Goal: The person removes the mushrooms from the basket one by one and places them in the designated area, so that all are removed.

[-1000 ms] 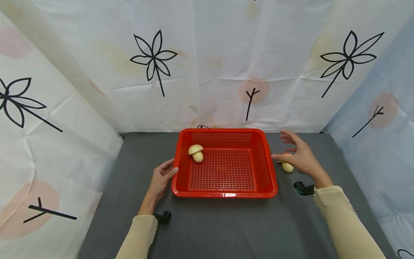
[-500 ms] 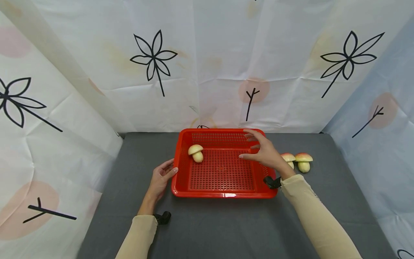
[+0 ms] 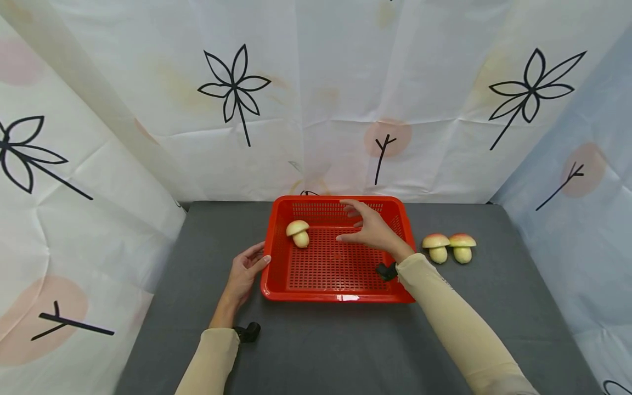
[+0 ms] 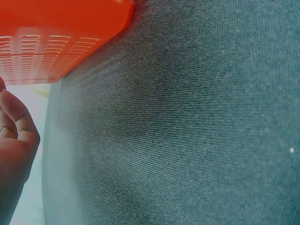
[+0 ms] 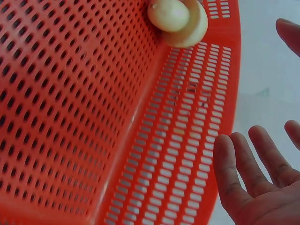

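A red plastic basket (image 3: pixel 340 298) stands on the grey table. Inside it, near the left wall, lies a toy mushroom (image 3: pixel 298 233), which also shows in the right wrist view as a pale mushroom (image 5: pixel 171 16). At the basket's left rim my left hand (image 3: pixel 243 277) holds the edge, thumb on top and fingers outside the wall; the left wrist view shows only part of this hand (image 4: pixel 16 126). My right hand (image 3: pixel 372 227) hovers over the basket with spread fingers and nothing between them. Two red-capped toy mushrooms (image 3: pixel 436 248) (image 3: pixel 462 248) stand side by side to the right.
Grey cloth (image 3: pixel 321 351) covers the table. White patterned curtains (image 3: pixel 336 99) enclose it at the back and on both sides. The basket's far rim lies close to the back curtain.
From beside the mushrooms on the right, my right hand has moved left over the basket, uncovering both. My left hand and the mushroom in the basket stay in place.
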Available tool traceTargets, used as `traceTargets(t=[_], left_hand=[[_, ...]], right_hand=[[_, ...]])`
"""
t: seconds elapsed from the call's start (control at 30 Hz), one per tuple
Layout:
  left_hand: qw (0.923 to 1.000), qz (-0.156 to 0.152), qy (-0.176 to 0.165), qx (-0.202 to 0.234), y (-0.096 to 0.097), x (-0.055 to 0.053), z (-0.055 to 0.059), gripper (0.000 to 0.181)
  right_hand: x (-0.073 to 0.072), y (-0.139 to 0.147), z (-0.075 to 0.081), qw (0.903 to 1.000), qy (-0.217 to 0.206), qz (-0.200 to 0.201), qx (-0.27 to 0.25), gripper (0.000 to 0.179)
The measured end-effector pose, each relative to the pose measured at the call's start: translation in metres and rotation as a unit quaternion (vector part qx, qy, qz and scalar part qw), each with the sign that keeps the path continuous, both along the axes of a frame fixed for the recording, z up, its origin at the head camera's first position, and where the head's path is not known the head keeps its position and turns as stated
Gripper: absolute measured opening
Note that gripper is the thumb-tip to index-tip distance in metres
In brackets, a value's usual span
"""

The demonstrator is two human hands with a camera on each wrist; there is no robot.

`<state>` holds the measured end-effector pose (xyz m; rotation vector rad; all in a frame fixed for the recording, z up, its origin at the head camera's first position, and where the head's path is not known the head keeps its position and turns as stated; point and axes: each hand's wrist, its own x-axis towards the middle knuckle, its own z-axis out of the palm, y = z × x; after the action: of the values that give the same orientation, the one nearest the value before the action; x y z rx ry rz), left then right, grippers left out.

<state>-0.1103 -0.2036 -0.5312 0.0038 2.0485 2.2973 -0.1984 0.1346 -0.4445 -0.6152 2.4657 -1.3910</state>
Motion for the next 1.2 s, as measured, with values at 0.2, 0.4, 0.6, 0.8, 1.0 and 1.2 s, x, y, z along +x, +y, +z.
traceTargets(t=[0.2, 0.4, 0.6, 0.8, 1.0, 1.2], left_hand=[[1.0000, -0.004, 0.001, -0.001, -0.001, 0.001, 0.001, 0.051], [1.0000, -0.003, 0.006, -0.003, -0.001, 0.001, 0.000, 0.051], [0.9999, -0.005, 0.010, -0.007, -0.001, 0.001, -0.001, 0.050], [0.9999, -0.007, 0.009, -0.001, -0.001, 0.000, 0.000, 0.050], [1.0000, -0.005, 0.005, -0.001, -0.001, -0.001, 0.000, 0.050], [0.9999, -0.006, 0.008, -0.002, -0.001, -0.002, -0.001, 0.050]], right_hand=[[-0.007, -0.025, -0.011, 0.9998, -0.013, 0.012, 0.012, 0.087], [-0.011, -0.048, -0.028, 0.9991, -0.021, 0.025, 0.028, 0.087], [-0.013, -0.068, -0.041, 0.9980, -0.021, 0.042, 0.043, 0.089], [-0.015, -0.087, -0.051, 0.9960, -0.007, 0.051, 0.074, 0.094], [-0.018, -0.098, -0.056, 0.9935, -0.022, 0.056, 0.097, 0.099], [-0.019, -0.105, -0.059, 0.9895, -0.033, 0.062, 0.126, 0.100]])
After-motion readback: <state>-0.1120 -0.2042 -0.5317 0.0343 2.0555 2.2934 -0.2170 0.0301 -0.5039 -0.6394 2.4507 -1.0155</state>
